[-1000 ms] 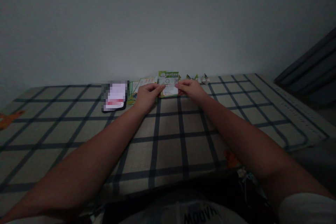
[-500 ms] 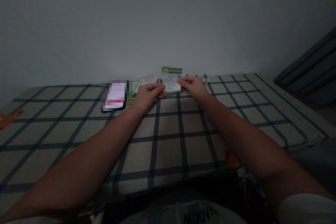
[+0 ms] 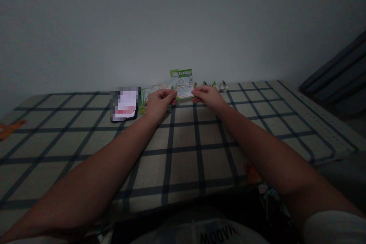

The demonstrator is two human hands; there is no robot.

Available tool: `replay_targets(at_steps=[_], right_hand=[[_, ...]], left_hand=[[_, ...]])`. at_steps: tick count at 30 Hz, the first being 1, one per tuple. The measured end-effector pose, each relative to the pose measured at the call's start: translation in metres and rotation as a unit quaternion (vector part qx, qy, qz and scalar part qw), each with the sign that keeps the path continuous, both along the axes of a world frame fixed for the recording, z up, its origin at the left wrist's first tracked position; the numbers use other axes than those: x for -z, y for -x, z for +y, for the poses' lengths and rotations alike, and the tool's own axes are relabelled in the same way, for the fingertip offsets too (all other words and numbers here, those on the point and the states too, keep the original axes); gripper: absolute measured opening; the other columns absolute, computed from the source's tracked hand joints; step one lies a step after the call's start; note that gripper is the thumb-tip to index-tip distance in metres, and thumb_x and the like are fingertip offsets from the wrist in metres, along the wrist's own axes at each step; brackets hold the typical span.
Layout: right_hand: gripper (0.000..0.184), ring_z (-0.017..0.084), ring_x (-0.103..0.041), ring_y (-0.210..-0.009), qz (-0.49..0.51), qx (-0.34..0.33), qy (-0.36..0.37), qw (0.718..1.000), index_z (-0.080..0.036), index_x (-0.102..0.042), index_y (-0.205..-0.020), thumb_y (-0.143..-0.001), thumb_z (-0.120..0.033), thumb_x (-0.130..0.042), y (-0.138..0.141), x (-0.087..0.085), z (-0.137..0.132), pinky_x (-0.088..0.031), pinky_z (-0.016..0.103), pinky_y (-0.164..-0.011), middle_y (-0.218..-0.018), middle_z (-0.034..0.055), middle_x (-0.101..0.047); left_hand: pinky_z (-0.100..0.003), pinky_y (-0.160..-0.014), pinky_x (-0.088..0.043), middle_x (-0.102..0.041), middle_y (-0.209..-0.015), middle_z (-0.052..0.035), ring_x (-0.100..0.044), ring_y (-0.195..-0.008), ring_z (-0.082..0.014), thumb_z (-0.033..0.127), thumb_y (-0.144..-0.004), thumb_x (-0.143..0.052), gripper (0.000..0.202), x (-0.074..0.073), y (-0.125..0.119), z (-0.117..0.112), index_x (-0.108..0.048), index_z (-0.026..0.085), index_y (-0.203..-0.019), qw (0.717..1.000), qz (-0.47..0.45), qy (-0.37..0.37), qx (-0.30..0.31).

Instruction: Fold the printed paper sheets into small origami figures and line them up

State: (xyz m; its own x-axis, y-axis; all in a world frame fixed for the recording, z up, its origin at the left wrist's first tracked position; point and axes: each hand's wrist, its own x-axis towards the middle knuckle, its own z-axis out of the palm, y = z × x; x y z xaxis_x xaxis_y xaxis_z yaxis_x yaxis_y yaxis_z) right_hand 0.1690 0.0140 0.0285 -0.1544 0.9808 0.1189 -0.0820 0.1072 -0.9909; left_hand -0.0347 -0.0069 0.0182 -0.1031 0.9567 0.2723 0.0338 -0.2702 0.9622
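Both my hands hold one small green and white printed card upright, just above the far part of a checked cloth. My left hand pinches the card's left edge with closed fingers. My right hand pinches its right edge the same way. The card's printed face is turned toward me, with a green band at the top and a white label lower down.
A phone with a lit screen lies left of my left hand. More green printed sheets lie between the phone and the card. Several small folded paper figures stand in a row by the wall. A dark bed frame edge is at far right.
The card has been lifted from near the cloth and tipped more upright, and it now stands higher against the wall. Both hands stayed on its edges.
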Motion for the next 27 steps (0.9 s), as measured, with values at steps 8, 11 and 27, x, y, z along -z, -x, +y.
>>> replay_targets(at_steps=[8,11,27], right_hand=[[0.005,0.008,-0.063,-0.057,-0.041,-0.030,-0.029,0.998,-0.015,-0.072,-0.082,-0.080,-0.018,-0.076,0.001,-0.004,-0.005,-0.055,0.019,-0.057,-0.069,0.0017,-0.072],[0.009,0.009,-0.065,-0.057,-0.034,-0.063,-0.009,0.997,-0.014,-0.071,-0.079,-0.077,-0.018,-0.079,0.000,-0.005,-0.007,-0.056,0.020,-0.057,-0.069,0.0023,-0.072],[0.022,0.011,-0.066,-0.065,0.010,-0.052,0.005,0.999,-0.017,-0.067,-0.076,-0.070,-0.028,-0.085,0.001,-0.003,-0.004,-0.058,0.025,-0.066,-0.073,0.0002,-0.072]], left_hand=[[-0.024,-0.050,-0.042,-0.060,-0.060,0.0027,-0.053,-0.050,-0.0113,0.043,-0.071,-0.078,0.029,0.006,0.003,0.003,-0.058,0.021,-0.069,0.998,-0.015,-0.004,0.067],[-0.024,-0.049,-0.039,-0.060,-0.059,0.0000,-0.053,-0.053,-0.0120,0.048,-0.075,-0.076,0.037,0.007,0.005,0.003,-0.059,0.019,-0.061,0.997,0.040,-0.029,0.059],[-0.025,-0.051,-0.042,-0.066,-0.063,-0.0029,-0.056,-0.054,-0.0139,0.053,-0.068,-0.083,0.038,0.011,0.005,0.003,-0.071,0.017,-0.066,0.996,0.039,0.022,0.082]])
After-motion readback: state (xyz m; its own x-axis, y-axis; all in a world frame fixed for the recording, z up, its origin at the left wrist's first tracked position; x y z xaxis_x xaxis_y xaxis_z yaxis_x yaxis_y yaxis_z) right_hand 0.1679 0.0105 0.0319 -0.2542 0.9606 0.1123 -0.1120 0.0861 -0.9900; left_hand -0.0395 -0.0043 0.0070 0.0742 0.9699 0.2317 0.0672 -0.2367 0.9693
